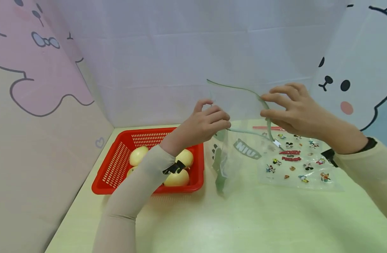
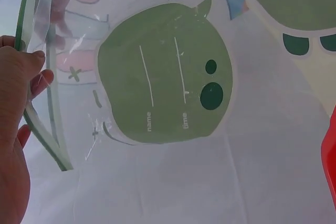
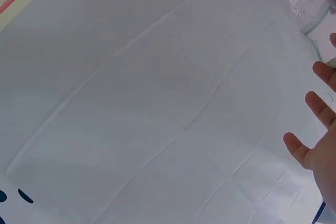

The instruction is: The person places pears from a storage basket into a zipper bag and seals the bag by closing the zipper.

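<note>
A clear zip bag (image 1: pixel 244 147) with a green-edged mouth and a green cartoon print hangs over the table, its mouth spread apart. My left hand (image 1: pixel 209 121) pinches one side of the mouth. In the left wrist view, the thumb and fingers (image 2: pixel 39 80) grip the green strip beside a green print marked "name" and "time". My right hand (image 1: pixel 291 109) is at the opposite rim, fingers spread and touching or very near the strip. A white slider (image 1: pixel 277 143) sits at the rim's lower corner. In the right wrist view the fingers (image 3: pixel 320 108) look separated.
A red plastic basket (image 1: pixel 100 175) with several pale yellow round fruits (image 1: pixel 177 178) stands at the left, partly behind my left arm. A clear bag with Mickey and Friends prints (image 1: pixel 294 168) lies flat at the right, its red slider strip (image 1: pixel 269 128) at the back. A printed curtain (image 1: pixel 181 52) backs the table.
</note>
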A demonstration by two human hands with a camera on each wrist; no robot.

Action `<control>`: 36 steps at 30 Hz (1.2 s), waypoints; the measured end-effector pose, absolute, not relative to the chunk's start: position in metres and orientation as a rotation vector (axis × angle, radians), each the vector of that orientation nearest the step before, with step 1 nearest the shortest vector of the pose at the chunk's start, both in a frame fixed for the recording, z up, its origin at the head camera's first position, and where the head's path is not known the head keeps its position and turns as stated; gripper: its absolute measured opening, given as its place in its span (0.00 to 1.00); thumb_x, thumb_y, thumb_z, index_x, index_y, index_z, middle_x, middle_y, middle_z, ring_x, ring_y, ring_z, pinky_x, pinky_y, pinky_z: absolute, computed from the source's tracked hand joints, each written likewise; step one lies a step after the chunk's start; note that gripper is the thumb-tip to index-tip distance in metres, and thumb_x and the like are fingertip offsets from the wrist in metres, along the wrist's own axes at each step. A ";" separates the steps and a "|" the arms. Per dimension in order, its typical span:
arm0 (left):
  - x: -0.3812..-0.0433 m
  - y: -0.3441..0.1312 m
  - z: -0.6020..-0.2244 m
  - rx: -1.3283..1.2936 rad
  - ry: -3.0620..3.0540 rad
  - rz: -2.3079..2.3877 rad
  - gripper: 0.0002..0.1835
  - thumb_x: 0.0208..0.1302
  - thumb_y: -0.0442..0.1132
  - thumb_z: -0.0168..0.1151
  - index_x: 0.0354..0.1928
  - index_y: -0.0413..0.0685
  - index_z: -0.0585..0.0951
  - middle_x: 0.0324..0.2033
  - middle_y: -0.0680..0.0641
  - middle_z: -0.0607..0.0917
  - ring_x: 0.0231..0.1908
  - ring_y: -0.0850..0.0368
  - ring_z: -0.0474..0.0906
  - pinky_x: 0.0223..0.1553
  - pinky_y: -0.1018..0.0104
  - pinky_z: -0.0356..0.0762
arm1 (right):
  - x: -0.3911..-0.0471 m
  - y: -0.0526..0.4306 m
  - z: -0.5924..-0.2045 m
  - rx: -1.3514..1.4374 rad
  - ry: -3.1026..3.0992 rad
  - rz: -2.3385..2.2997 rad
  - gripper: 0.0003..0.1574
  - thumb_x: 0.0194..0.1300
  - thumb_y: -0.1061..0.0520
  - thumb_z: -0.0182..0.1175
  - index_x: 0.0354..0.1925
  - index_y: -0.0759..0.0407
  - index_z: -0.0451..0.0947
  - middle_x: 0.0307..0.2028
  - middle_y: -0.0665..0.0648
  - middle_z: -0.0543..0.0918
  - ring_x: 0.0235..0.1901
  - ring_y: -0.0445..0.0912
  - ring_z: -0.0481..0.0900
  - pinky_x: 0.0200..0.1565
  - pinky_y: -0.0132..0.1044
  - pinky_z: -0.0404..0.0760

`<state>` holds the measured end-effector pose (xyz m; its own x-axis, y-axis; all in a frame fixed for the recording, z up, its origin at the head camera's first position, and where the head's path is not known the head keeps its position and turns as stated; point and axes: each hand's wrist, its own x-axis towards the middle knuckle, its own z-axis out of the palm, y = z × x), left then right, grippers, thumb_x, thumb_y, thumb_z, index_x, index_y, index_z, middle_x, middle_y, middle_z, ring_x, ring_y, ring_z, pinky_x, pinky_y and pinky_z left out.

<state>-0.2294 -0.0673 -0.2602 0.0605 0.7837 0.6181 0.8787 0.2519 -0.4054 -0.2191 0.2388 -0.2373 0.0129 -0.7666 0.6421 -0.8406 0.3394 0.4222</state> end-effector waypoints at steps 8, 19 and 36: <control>-0.217 -0.096 -0.257 -1.481 -1.823 -0.154 0.09 0.64 0.26 0.62 0.42 0.46 0.81 0.40 0.48 0.84 0.46 0.52 0.78 0.60 0.44 0.61 | -0.222 0.259 -0.239 1.334 -1.817 0.125 0.23 0.79 0.42 0.42 0.40 0.53 0.78 0.47 0.65 0.80 0.49 0.64 0.72 0.49 0.68 0.63; -0.210 -0.124 -0.265 -1.374 -1.880 -0.187 0.09 0.60 0.35 0.72 0.39 0.45 0.81 0.36 0.47 0.85 0.41 0.52 0.79 0.59 0.43 0.60 | -0.218 0.269 -0.239 1.312 -1.803 0.178 0.25 0.78 0.43 0.45 0.36 0.57 0.79 0.43 0.64 0.83 0.44 0.62 0.75 0.66 0.57 0.57; -0.212 -0.131 -0.279 -1.386 -1.889 -0.365 0.09 0.61 0.32 0.70 0.40 0.39 0.80 0.46 0.39 0.78 0.47 0.43 0.74 0.47 0.52 0.72 | -0.213 0.262 -0.244 1.301 -1.805 0.255 0.25 0.79 0.48 0.45 0.35 0.62 0.80 0.39 0.66 0.85 0.39 0.61 0.77 0.64 0.57 0.58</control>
